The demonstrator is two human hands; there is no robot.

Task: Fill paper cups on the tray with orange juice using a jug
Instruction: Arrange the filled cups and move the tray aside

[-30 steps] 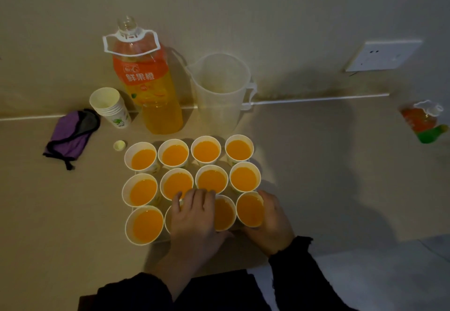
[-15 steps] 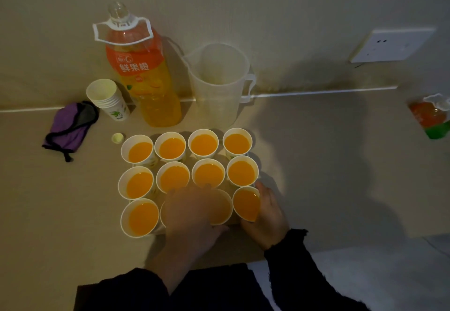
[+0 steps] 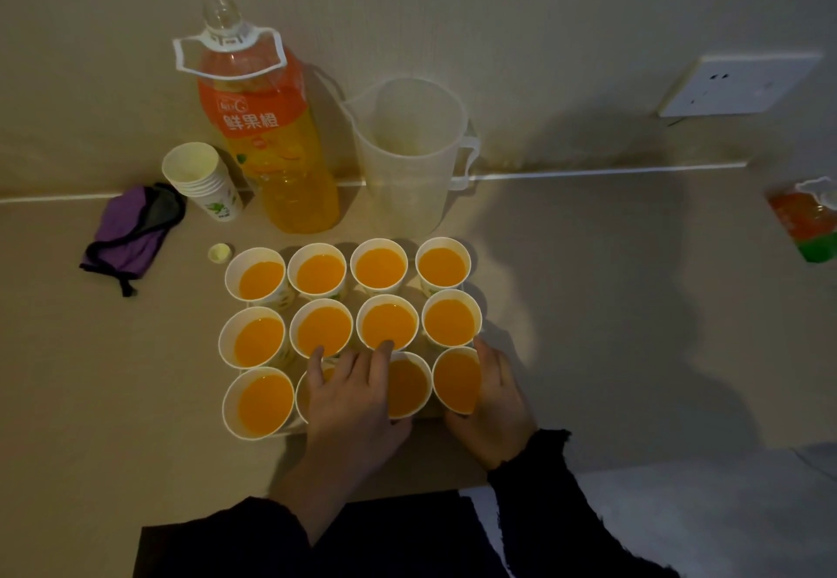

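Note:
Several white paper cups filled with orange juice stand in rows on a tray (image 3: 428, 418), which the cups almost entirely hide. My left hand (image 3: 353, 396) lies over the second cup of the front row, its spread, straight fingers reaching the rims of the middle row. My right hand (image 3: 498, 410) curls round the front right cup (image 3: 457, 380), fingers on its right side and thumb at its near side. The clear plastic jug (image 3: 407, 156) stands empty behind the cups, by the wall.
A large uncapped orange juice bottle (image 3: 267, 133) stands left of the jug, with its cap (image 3: 220, 253) on the table. A stack of spare cups (image 3: 199, 179) and a purple pouch (image 3: 131, 233) lie at the left. Another bottle (image 3: 806, 224) lies at the right edge.
My left hand shifted slightly over the front row and its fingers are now spread toward the middle row. My right hand stays at the front right cup.

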